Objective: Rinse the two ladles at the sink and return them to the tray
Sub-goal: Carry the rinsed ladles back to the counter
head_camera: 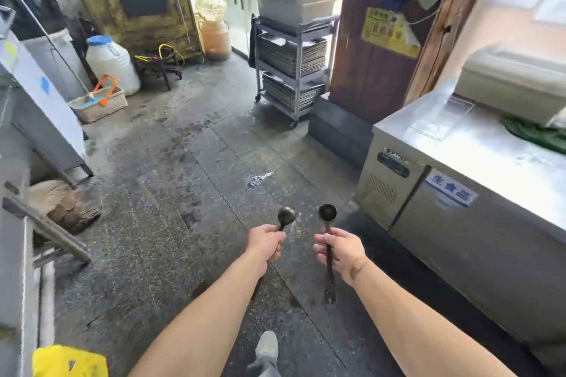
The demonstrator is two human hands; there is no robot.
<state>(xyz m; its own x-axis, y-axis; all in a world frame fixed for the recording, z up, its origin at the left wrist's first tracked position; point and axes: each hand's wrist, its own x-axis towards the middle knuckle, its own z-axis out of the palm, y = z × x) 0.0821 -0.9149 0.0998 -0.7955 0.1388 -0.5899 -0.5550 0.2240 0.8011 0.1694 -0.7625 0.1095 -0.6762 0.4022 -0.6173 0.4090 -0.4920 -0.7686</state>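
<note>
I hold one dark ladle in each hand, out in front of me over a wet stone floor. My left hand (267, 244) is closed around the handle of the left ladle (286, 215), its round bowl pointing away from me. My right hand (340, 249) grips the right ladle (327, 213) near the bowl, and its long handle hangs down past my wrist. Both bowls sit level, side by side and a little apart. No sink and no tray for the ladles can be seen.
A steel refrigerated counter (477, 180) runs along the right. A wheeled rack (291, 70) stacked with trays and tubs stands ahead by a glass door. A white jug (111, 66), a mop bucket (98, 102) and steel equipment (36, 119) line the left. My foot (267, 347) shows below.
</note>
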